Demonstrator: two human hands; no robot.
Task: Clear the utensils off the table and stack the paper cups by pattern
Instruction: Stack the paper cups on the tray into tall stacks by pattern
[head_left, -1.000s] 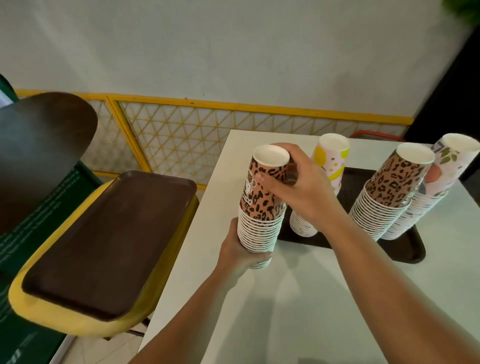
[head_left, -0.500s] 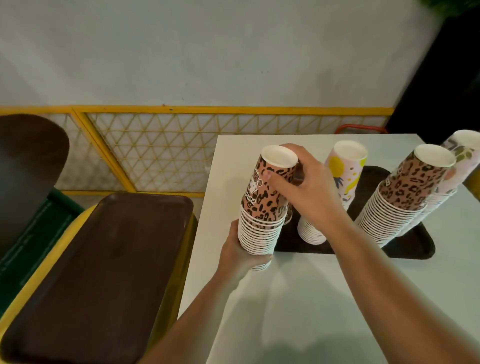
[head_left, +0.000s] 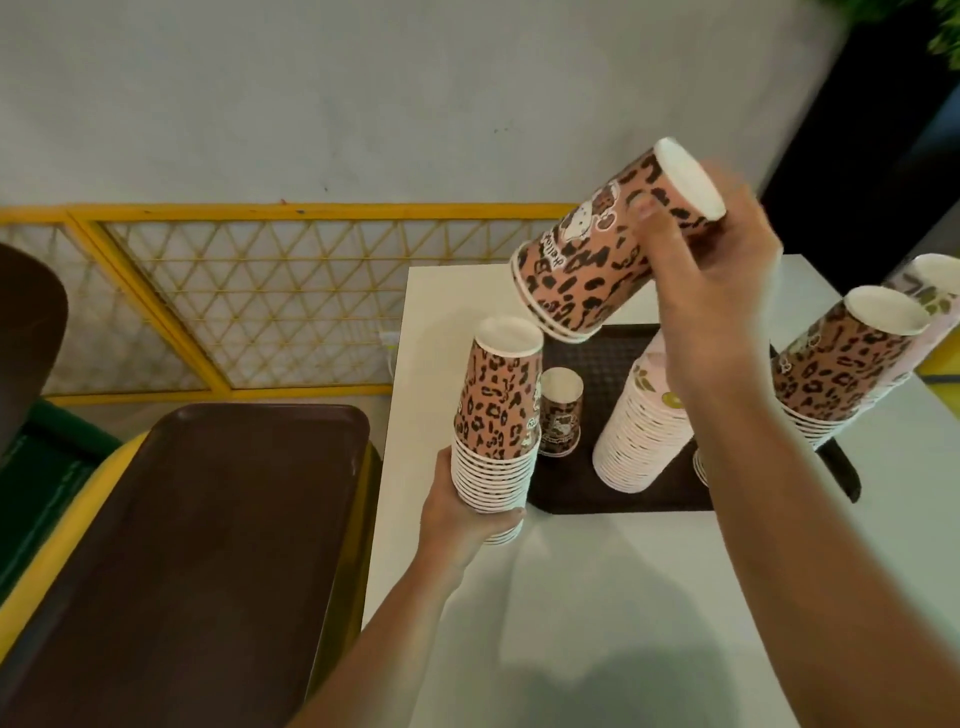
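My left hand (head_left: 462, 512) grips one leopard stack (head_left: 496, 431) at 9 o'clock on the white table (head_left: 597, 597). My right hand (head_left: 717, 291) holds a few leopard cups (head_left: 597, 260), tilted in air. On the tray (head_left: 597, 499) stand one small cup (head_left: 560, 413) and three more stacks.

So there's a table (head_left: 597, 597) with a tray (head_left: 597, 499) on its far half. On the tray, a small cup (head_left: 560, 410) sits left, a cup stack (head_left: 639, 431) in the middle, two more stacks (head_left: 841, 369) far right. Another stack (head_left: 496, 426) is at the tray's left edge, a few cups (head_left: 608, 249) up above it. Left of the table, a second tray (head_left: 197, 545) lies on a seat (head_left: 52, 551), fence (head_left: 234, 296) behind.
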